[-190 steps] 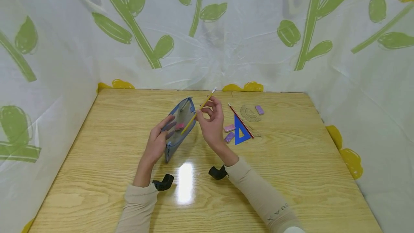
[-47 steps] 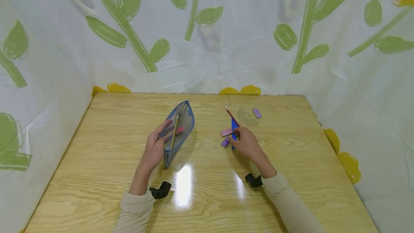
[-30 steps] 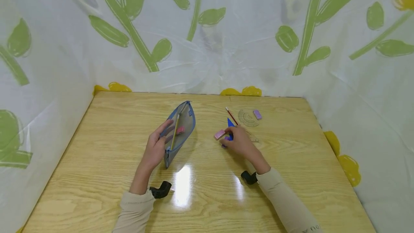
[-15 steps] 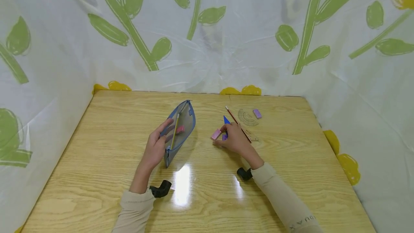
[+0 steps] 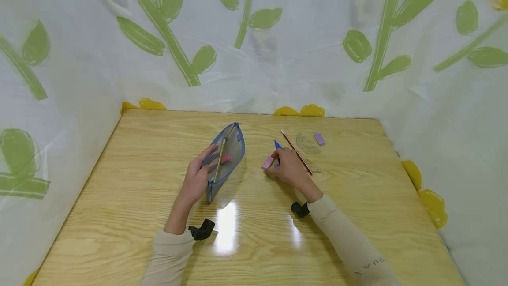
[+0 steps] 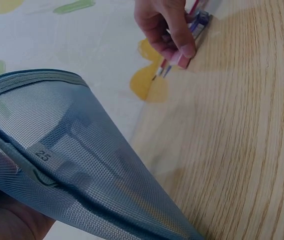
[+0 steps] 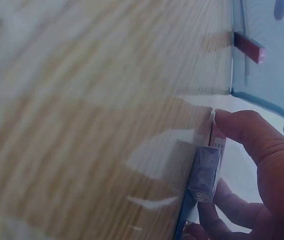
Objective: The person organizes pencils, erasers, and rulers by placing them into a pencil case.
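My left hand (image 5: 194,182) grips a blue-edged mesh pencil case (image 5: 213,191) by its left side, holding it tilted with its mouth wide. Inside lie a yellow pencil (image 5: 219,161) and a pink eraser (image 5: 226,158). My right hand (image 5: 293,169) pinches another pink eraser (image 5: 267,162) between thumb and fingers, low over the table. Close by that hand is a wrapped purple eraser (image 7: 205,172), mostly covered by it in the head view. A blue set square (image 5: 278,144) pokes out beyond the fingers, its rest hidden under the hand.
Right of that hand lie a red pencil (image 5: 296,152), a clear protractor (image 5: 305,144) and a lilac eraser (image 5: 319,139). Part of a clear ruled piece (image 5: 315,171) shows near the pencil's lower end. Patterned white sheeting (image 5: 262,83) walls the wooden table (image 5: 131,180).
The yellow pencil went from my right hand into the pencil case. That hand moved to the erasers, and the pink one and the set square shifted left. My left hand keeps holding the case.
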Available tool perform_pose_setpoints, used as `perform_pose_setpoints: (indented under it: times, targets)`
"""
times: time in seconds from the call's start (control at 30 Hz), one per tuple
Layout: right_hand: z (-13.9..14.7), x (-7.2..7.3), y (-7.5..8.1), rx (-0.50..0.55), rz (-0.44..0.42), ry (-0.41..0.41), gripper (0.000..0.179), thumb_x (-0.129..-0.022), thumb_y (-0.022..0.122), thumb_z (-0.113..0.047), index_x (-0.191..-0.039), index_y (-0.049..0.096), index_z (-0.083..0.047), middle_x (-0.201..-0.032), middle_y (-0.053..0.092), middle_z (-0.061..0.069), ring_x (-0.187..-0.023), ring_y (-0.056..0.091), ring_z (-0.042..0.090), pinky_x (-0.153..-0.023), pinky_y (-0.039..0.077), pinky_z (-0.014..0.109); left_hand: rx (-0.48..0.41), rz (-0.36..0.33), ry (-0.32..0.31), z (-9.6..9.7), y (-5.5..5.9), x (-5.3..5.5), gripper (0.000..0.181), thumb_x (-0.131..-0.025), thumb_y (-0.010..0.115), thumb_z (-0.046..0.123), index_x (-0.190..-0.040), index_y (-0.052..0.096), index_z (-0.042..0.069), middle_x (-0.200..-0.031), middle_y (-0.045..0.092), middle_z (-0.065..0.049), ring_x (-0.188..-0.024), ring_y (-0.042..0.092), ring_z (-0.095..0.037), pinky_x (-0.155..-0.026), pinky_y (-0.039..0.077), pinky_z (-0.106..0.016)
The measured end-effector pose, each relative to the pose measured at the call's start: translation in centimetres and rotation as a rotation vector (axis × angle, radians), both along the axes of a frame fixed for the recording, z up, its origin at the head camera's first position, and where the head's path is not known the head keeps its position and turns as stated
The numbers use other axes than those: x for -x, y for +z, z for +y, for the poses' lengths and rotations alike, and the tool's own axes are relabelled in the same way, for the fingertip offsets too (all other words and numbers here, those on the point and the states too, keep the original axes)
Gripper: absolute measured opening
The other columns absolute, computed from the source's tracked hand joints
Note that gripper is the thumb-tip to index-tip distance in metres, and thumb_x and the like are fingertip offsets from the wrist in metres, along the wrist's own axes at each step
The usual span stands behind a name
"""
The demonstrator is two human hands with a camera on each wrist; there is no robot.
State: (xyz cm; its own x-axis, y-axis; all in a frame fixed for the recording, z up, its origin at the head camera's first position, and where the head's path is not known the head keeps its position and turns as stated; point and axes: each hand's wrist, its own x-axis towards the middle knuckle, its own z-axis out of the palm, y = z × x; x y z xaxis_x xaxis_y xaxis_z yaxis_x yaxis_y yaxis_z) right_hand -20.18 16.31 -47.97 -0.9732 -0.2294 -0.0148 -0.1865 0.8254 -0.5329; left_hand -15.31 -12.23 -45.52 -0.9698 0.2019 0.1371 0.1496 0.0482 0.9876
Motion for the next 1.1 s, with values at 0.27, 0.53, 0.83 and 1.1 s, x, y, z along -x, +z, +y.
perform_pose_setpoints:
  times: [0.27,0.53,0.83,1.1]
  targets:
    - [0.4,-0.1,0.0,0.074,0.02,0.004,0.048,-0.081,0.085,-0.028,-0.114,0.068,0.002,-0.107,0.065,0.017,-0.099,0.057,0.03,-0.082,0.052,0.043,0.0,-0.001,0.017,0.2,0.0,-0.2,0.06,-0.097,0.02,-0.01,-0.156,0.026,-0.009,-0.16,0.032,-0.027,-0.145,0.037,-0.045,-0.115,0.039,-0.058]
    - [0.3,-0.3,0.0,0.257,0.058,-0.001,0.049,-0.079,0.086,-0.017,-0.118,0.066,0.004,-0.118,0.063,0.024,-0.107,0.057,0.038,-0.088,0.054,0.05,-0.003,0.012,0.019,0.2,0.0,-0.1,0.058,-0.099,0.019,-0.009,-0.156,0.026,-0.01,-0.16,0.03,-0.029,-0.146,0.036,-0.046,-0.115,0.037,-0.06]
    - [-0.1,-0.7,0.3,0.325,0.061,0.002,0.048,-0.076,0.087,-0.014,-0.118,0.069,-0.001,-0.123,0.061,0.024,-0.107,0.058,0.038,-0.091,0.054,0.051,0.003,0.014,0.023,0.0,-0.2,-0.3,0.058,-0.099,0.019,-0.008,-0.156,0.026,-0.009,-0.16,0.031,-0.029,-0.146,0.036,-0.046,-0.115,0.038,-0.059]
    - [-0.9,-1.5,1.5,0.415,0.054,0.004,0.046,-0.078,0.086,-0.015,-0.12,0.069,-0.006,-0.127,0.06,0.021,-0.1,0.059,0.039,-0.083,0.057,0.046,-0.012,0.001,0.036,-0.1,-0.1,-0.3,0.058,-0.098,0.019,-0.009,-0.156,0.027,-0.009,-0.16,0.032,-0.027,-0.146,0.036,-0.045,-0.116,0.037,-0.059]
